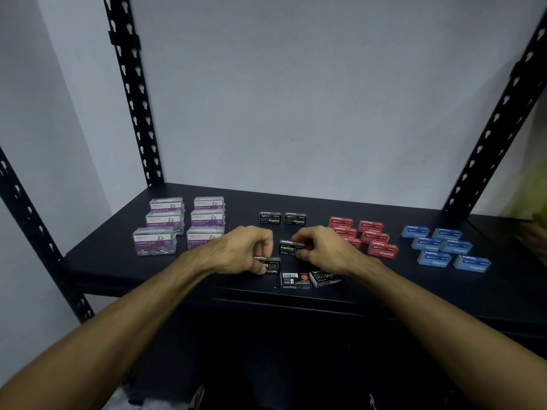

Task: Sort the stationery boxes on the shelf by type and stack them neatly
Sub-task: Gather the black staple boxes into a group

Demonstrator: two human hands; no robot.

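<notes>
The black staple boxes are the group in work now, at the middle of the shelf [118,261]. The left hand [236,251] has fingers curled and pinches one black box [270,265] near the front edge. The right hand [321,247] has fingers curled round a second black box [290,247], just behind and to the right of the first. I judge each hand is lining up its box w/ the row, so they sit in 2 columns like the other groups.

Two more black boxes [282,218] stand side by side at the back, already straight; they probably give the pattern for the rest. At the front, one box lies label-down w/ barcode up [296,280], and beside it, touching or nearly, a tilted box [325,278]. These 2 are not yet sorted, I think.

Around: paper clip boxes [180,224], clear w/ purple labels, stand in 2 columns on the left. Red staple boxes [370,233] are right of the hands, a bit uneven, some partly hidden by the right hand. Blue boxes [444,247] are further right, also in 2 columns. So types are separated already; the black ones remain.
</notes>
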